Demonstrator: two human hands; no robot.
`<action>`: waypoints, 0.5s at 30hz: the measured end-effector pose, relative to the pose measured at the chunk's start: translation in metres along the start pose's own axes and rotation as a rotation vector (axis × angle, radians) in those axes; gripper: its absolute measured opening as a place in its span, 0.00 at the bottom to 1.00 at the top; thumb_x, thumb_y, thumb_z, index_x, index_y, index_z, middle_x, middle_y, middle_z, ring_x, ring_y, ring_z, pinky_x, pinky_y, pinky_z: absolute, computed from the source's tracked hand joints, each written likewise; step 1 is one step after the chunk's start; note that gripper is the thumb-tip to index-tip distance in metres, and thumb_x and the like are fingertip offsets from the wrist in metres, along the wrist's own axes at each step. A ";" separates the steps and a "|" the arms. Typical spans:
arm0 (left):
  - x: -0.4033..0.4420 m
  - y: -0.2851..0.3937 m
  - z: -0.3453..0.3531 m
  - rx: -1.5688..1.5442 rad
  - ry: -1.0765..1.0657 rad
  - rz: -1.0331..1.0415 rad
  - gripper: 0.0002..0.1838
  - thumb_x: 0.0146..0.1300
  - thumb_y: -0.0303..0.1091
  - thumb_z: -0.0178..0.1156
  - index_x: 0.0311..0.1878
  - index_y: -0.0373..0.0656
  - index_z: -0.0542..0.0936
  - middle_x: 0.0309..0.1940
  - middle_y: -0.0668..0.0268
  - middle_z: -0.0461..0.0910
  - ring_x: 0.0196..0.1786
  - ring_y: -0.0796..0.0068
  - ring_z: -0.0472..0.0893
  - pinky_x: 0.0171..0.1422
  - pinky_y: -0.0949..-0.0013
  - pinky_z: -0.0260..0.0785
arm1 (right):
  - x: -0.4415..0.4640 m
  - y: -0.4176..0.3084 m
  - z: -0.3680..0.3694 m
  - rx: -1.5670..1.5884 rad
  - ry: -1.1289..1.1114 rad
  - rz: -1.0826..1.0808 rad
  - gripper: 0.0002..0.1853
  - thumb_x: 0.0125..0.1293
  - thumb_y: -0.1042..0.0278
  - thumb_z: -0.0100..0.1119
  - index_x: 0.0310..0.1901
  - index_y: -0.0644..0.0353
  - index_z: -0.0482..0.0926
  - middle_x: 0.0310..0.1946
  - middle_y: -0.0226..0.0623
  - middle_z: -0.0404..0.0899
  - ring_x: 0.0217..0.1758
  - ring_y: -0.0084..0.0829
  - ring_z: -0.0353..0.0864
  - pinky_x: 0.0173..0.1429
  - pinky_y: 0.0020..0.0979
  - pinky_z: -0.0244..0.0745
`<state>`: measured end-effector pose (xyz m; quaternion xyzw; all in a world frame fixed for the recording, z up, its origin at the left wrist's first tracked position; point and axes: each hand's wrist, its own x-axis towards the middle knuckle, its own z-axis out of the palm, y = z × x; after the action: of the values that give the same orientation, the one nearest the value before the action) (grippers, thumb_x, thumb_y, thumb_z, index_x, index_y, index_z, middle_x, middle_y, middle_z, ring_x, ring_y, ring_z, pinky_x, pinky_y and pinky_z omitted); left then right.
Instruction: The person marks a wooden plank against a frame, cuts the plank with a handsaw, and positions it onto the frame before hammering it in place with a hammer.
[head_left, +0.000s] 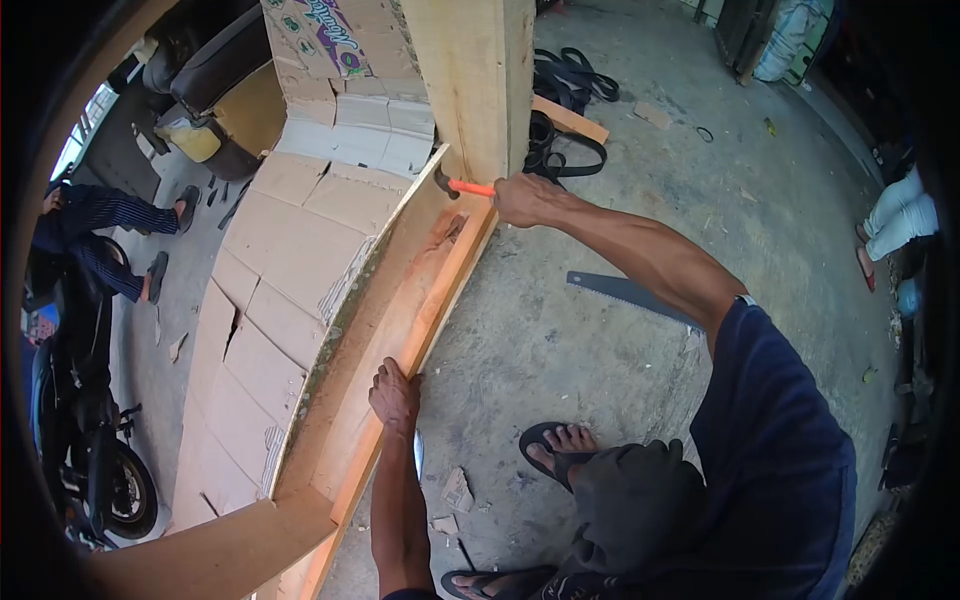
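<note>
My right hand (pixel 530 200) is wrapped round the orange handle of a claw hammer (pixel 472 187). The hammer's dark head is over the far end of the wooden frame, close to a thick upright post (pixel 475 90). Lower down, my left hand (pixel 394 392) grips the top edge of a long wooden rail (pixel 440 300), fingers curled over it. Behind the rail runs a wooden panel (pixel 365 400) with a reddish-brown patch near the hammer. Cardboard sheets (pixel 260 330) cover the frame's left side. No nail can be made out under the hammer.
A handsaw (pixel 630 295) lies on the concrete floor under my right arm. Black straps (pixel 570 85) and a wood offcut (pixel 570 118) are beyond the post. A motorcycle (pixel 95 450) and a seated person (pixel 100 230) are at left; another person's legs (pixel 900 220) are at right.
</note>
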<state>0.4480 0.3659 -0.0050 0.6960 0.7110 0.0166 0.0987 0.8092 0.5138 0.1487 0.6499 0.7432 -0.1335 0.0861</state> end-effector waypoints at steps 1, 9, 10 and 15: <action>0.000 -0.003 -0.001 0.012 0.012 0.060 0.30 0.53 0.45 0.78 0.48 0.42 0.70 0.45 0.52 0.83 0.50 0.49 0.84 0.49 0.47 0.79 | -0.006 0.005 0.005 0.137 0.113 -0.006 0.17 0.75 0.62 0.48 0.51 0.70 0.76 0.40 0.62 0.85 0.47 0.59 0.87 0.50 0.54 0.82; 0.002 0.002 -0.009 0.021 -0.045 0.009 0.29 0.55 0.47 0.77 0.48 0.42 0.71 0.46 0.52 0.83 0.51 0.50 0.84 0.50 0.48 0.80 | 0.029 0.019 0.002 0.158 0.224 -0.036 0.19 0.69 0.64 0.52 0.51 0.69 0.84 0.46 0.60 0.86 0.51 0.60 0.87 0.55 0.52 0.82; 0.001 0.004 -0.010 0.026 -0.078 -0.007 0.29 0.56 0.48 0.76 0.48 0.42 0.71 0.48 0.54 0.83 0.52 0.52 0.84 0.51 0.49 0.80 | 0.030 0.022 -0.008 0.042 0.087 -0.045 0.19 0.70 0.63 0.50 0.51 0.69 0.82 0.44 0.62 0.85 0.50 0.61 0.86 0.55 0.52 0.82; -0.002 0.001 -0.009 0.025 -0.076 -0.006 0.28 0.56 0.48 0.75 0.48 0.42 0.71 0.47 0.53 0.83 0.51 0.51 0.84 0.51 0.49 0.80 | 0.035 0.040 0.000 0.136 0.158 -0.030 0.19 0.67 0.65 0.51 0.51 0.70 0.83 0.46 0.61 0.85 0.52 0.59 0.86 0.55 0.51 0.82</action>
<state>0.4478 0.3647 0.0044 0.6953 0.7088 -0.0190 0.1172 0.8436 0.5516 0.1351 0.6517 0.7464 -0.1332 -0.0192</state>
